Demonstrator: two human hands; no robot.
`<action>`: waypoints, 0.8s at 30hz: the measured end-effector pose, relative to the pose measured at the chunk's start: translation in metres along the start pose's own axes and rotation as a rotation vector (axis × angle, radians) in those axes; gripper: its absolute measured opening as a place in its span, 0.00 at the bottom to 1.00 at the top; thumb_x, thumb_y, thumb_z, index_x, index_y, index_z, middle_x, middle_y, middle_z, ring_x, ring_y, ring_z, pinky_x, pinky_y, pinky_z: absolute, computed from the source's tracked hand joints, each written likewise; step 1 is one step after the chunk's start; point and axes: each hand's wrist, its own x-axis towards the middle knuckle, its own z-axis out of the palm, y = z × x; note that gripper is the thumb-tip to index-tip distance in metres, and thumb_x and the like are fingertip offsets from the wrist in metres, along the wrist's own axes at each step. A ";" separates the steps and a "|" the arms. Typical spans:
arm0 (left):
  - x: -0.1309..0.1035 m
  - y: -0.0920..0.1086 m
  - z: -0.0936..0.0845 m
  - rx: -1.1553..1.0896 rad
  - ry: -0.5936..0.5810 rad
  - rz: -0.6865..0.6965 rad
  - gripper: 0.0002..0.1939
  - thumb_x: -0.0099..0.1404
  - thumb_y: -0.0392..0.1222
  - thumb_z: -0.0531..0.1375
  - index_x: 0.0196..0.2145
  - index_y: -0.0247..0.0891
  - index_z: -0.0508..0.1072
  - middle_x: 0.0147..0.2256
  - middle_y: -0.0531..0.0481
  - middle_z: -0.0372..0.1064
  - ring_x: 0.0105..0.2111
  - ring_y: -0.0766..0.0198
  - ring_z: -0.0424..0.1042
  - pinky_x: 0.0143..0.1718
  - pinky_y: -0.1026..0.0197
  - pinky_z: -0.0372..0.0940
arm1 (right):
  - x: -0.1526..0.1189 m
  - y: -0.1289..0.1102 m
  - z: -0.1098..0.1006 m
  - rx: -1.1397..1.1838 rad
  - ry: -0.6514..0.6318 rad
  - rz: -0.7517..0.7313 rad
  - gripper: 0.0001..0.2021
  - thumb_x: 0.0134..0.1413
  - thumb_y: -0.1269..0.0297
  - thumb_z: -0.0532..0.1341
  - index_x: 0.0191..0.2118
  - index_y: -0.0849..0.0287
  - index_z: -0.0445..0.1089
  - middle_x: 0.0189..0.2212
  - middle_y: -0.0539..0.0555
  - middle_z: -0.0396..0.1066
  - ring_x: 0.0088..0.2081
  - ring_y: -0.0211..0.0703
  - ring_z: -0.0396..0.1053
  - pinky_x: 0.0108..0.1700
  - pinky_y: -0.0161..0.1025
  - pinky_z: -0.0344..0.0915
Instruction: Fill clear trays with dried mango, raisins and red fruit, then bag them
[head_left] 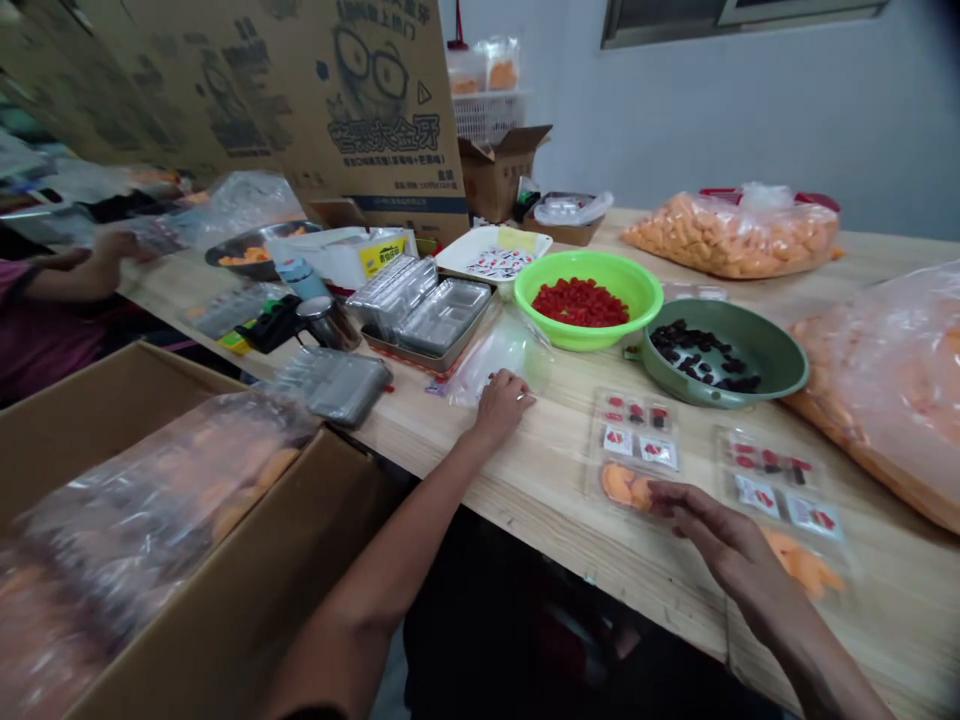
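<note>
My left hand (504, 408) rests on the table with its fingers curled, at the edge of a clear plastic bag (491, 360). What is under its fingertips is hidden. My right hand (709, 525) is stretched out, fingertips at the lower corner of a clear compartment tray (591, 465). That tray holds small red and dark pieces on top, two white printed sachets (618, 440) in the middle and orange pieces (622, 484) at the bottom. A similarly filled second tray (786, 470) lies to the right, partly behind my right hand.
Beyond my hands stand a green bowl (523, 300) of red pieces and a dark green basin (787, 372) of dark pieces. Large bags of orange pieces (735, 240) lie right. Stacked clear trays (442, 315) and an open carton (330, 520) are left. A co-worker's arm (82, 270) shows far left.
</note>
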 end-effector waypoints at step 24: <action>-0.061 -0.051 -0.036 -0.058 -0.207 0.157 0.22 0.70 0.46 0.59 0.61 0.53 0.69 0.68 0.49 0.56 0.70 0.46 0.50 0.68 0.34 0.44 | 0.197 -0.083 0.080 -0.876 -0.342 -0.623 0.14 0.57 0.77 0.55 0.42 0.60 0.75 0.46 0.59 0.76 0.45 0.46 0.73 0.49 0.37 0.65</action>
